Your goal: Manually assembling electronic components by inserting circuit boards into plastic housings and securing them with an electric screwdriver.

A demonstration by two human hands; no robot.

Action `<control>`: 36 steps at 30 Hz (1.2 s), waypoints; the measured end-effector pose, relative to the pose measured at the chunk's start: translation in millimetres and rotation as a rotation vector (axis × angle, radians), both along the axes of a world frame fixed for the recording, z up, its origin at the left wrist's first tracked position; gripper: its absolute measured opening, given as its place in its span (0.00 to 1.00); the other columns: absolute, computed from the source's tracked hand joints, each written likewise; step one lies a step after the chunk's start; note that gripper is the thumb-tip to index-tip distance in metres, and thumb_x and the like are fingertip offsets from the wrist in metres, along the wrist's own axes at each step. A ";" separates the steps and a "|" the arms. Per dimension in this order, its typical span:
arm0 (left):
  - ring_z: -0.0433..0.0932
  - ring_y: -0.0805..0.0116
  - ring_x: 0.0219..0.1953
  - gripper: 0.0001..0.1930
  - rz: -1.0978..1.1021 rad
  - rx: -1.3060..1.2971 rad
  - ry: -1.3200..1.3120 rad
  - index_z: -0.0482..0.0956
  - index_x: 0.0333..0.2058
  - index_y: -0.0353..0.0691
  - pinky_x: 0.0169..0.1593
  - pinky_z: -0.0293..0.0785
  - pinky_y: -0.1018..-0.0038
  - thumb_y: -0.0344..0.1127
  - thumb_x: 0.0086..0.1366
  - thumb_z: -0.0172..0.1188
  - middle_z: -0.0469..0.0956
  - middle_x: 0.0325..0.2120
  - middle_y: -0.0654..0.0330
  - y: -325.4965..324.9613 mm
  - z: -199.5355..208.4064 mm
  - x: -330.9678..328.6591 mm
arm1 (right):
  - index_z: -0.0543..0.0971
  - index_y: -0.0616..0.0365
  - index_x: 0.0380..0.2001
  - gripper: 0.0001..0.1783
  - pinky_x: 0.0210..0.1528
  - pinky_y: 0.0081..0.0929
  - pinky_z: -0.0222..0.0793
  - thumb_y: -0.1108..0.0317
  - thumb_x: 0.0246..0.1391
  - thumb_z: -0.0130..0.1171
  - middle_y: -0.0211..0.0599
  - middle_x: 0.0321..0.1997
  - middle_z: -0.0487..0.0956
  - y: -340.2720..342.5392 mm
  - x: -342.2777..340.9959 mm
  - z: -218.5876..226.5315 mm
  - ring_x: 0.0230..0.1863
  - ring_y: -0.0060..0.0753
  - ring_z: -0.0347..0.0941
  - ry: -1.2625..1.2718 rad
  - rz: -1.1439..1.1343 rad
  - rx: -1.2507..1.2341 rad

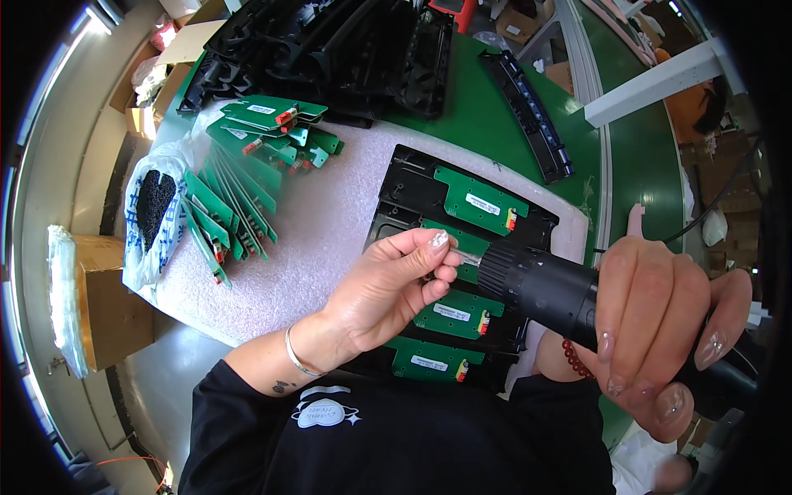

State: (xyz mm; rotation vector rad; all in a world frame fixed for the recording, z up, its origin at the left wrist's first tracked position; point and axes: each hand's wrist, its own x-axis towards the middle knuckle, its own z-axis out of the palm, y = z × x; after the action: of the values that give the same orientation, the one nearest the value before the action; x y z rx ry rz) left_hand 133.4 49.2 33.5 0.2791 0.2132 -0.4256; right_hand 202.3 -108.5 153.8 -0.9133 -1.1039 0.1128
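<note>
Green tabletop (pixel 470 107) carries pale fuzzy mat (pixel 322 223) before us. Nearest, our right hand (pixel 652 318) wraps round black cylindrical screwdriver (pixel 540 289); our left hand (pixel 404 272) pinches metal bit (pixel 468 257) at its tip between thumb and fingers. Under tool, we see black frame (pixel 412 165) bearing four green circuit boards (pixel 458 194). To left, plastic bag (pixel 134 227) holds small black pieces (pixel 155 206), loose green boards (pixel 235 202) heaped beside it. Farther off, black housings (pixel 330 58) pile up; at right, long black part (pixel 528 115) lies apart.
</note>
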 end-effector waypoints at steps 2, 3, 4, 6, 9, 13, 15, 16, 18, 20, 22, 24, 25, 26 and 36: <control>0.74 0.79 0.30 0.09 -0.029 -0.066 -0.013 0.74 0.35 0.37 0.36 0.74 0.85 0.35 0.62 0.51 0.76 0.29 0.63 -2.1 -2.2 0.9 | 0.63 0.53 0.30 0.19 0.27 0.13 0.67 0.74 0.34 0.58 0.25 0.17 0.72 0.5 -1.7 -0.7 0.16 0.17 0.69 0.007 -0.019 0.007; 0.74 0.79 0.30 0.09 -0.030 -0.067 -0.012 0.74 0.35 0.37 0.36 0.74 0.85 0.35 0.62 0.51 0.76 0.29 0.63 -2.7 -0.7 1.8 | 0.63 0.53 0.30 0.18 0.27 0.14 0.66 0.75 0.34 0.58 0.25 0.17 0.72 0.8 -2.7 -1.6 0.16 0.16 0.69 0.014 -0.039 0.014; 0.74 0.78 0.31 0.10 -0.046 -0.048 0.009 0.73 0.37 0.36 0.37 0.74 0.84 0.37 0.62 0.51 0.76 0.30 0.62 -3.0 1.2 2.8 | 0.63 0.53 0.30 0.18 0.27 0.15 0.65 0.75 0.34 0.58 0.24 0.17 0.71 0.5 -3.2 -2.2 0.17 0.16 0.69 0.022 -0.060 0.021; 0.75 0.76 0.32 0.13 -0.082 -0.008 0.053 0.72 0.39 0.35 0.38 0.74 0.82 0.39 0.63 0.49 0.76 0.32 0.60 -3.6 8.4 6.0 | 0.63 0.54 0.32 0.17 0.28 0.17 0.63 0.74 0.36 0.56 0.24 0.17 0.70 -3.4 4.3 -2.5 0.17 0.17 0.67 0.051 -0.043 -0.031; 0.75 0.73 0.35 0.15 -0.178 0.005 0.219 0.69 0.43 0.34 0.41 0.73 0.80 0.40 0.64 0.47 0.75 0.34 0.57 -4.4 29.4 9.9 | 0.64 0.59 0.35 0.13 0.29 0.22 0.57 0.73 0.42 0.49 0.27 0.18 0.66 8.0 22.9 -24.3 0.18 0.18 0.62 0.091 -0.285 -0.058; 0.75 0.70 0.38 0.16 -0.255 0.119 0.203 0.66 0.46 0.33 0.44 0.72 0.78 0.40 0.66 0.45 0.74 0.36 0.53 -6.2 20.3 7.4 | 0.68 0.63 0.34 0.12 0.28 0.23 0.58 0.72 0.42 0.50 0.30 0.17 0.64 12.0 69.7 -53.8 0.17 0.21 0.60 0.235 -0.478 -0.176; 0.74 0.69 0.39 0.17 -0.260 0.172 0.158 0.65 0.46 0.33 0.45 0.71 0.78 0.40 0.66 0.44 0.74 0.37 0.51 -5.3 13.1 2.5 | 0.68 0.63 0.34 0.12 0.28 0.23 0.59 0.73 0.42 0.50 0.30 0.17 0.65 14.3 76.3 -59.1 0.17 0.21 0.60 0.252 -0.498 -0.176; 0.75 0.69 0.37 0.15 -0.255 0.186 0.118 0.66 0.45 0.33 0.42 0.72 0.79 0.38 0.66 0.43 0.74 0.36 0.52 -4.6 10.3 0.5 | 0.68 0.63 0.34 0.12 0.28 0.24 0.59 0.73 0.42 0.51 0.31 0.17 0.65 15.1 78.8 -61.2 0.17 0.21 0.61 0.270 -0.515 -0.177; 0.76 0.69 0.34 0.12 -0.248 0.213 0.037 0.68 0.42 0.34 0.38 0.74 0.81 0.35 0.67 0.42 0.75 0.34 0.53 -1.8 6.1 -2.2 | 0.69 0.64 0.34 0.12 0.27 0.24 0.60 0.73 0.41 0.51 0.31 0.17 0.66 15.1 82.2 -64.6 0.17 0.22 0.61 0.288 -0.535 -0.176; 0.76 0.70 0.33 0.11 -0.249 0.219 0.019 0.69 0.40 0.34 0.37 0.74 0.81 0.34 0.66 0.43 0.76 0.33 0.54 0.7 2.1 -3.4 | 0.69 0.64 0.33 0.12 0.27 0.24 0.61 0.74 0.41 0.52 0.32 0.17 0.67 12.8 84.8 -67.3 0.17 0.22 0.61 0.295 -0.528 -0.180; 0.77 0.71 0.32 0.08 -0.246 0.228 -0.016 0.71 0.38 0.35 0.36 0.74 0.81 0.32 0.64 0.46 0.76 0.31 0.55 1.9 -0.3 -4.1 | 0.69 0.64 0.32 0.12 0.27 0.24 0.61 0.74 0.41 0.52 0.33 0.17 0.67 12.6 86.6 -68.6 0.17 0.23 0.62 0.299 -0.524 -0.182; 0.77 0.71 0.31 0.07 -0.221 0.246 0.001 0.71 0.37 0.36 0.35 0.74 0.81 0.31 0.63 0.48 0.76 0.31 0.56 1.2 -0.6 -5.0 | 0.69 0.63 0.32 0.11 0.26 0.24 0.61 0.74 0.41 0.52 0.33 0.17 0.68 13.6 87.8 -69.9 0.17 0.22 0.62 0.303 -0.511 -0.185; 0.77 0.72 0.31 0.06 -0.195 0.264 0.018 0.72 0.36 0.36 0.34 0.74 0.82 0.30 0.62 0.50 0.77 0.30 0.56 0.6 -0.6 -5.4 | 0.70 0.63 0.31 0.10 0.26 0.24 0.61 0.74 0.41 0.52 0.33 0.17 0.68 14.0 88.4 -70.4 0.16 0.22 0.62 0.305 -0.504 -0.186; 0.77 0.73 0.30 0.05 -0.169 0.281 0.036 0.73 0.36 0.36 0.34 0.74 0.82 0.29 0.61 0.51 0.77 0.30 0.57 0.3 -0.6 -5.5 | 0.70 0.63 0.31 0.10 0.26 0.24 0.61 0.74 0.41 0.52 0.33 0.17 0.68 14.5 89.0 -70.8 0.16 0.22 0.62 0.306 -0.504 -0.187; 0.77 0.73 0.32 0.07 -0.140 0.264 0.148 0.75 0.37 0.36 0.37 0.75 0.81 0.28 0.60 0.52 0.77 0.31 0.58 3.0 -0.7 -4.1 | 0.70 0.63 0.29 0.08 0.24 0.23 0.62 0.75 0.41 0.52 0.32 0.15 0.67 20.8 91.2 -66.3 0.15 0.22 0.63 0.261 -0.467 -0.261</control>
State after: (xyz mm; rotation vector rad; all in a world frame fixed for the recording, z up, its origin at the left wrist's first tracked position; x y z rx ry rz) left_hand 129.2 52.1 32.8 0.5241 0.3975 -0.5579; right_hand 293.5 -87.7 87.5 -1.3294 -0.6219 -0.0111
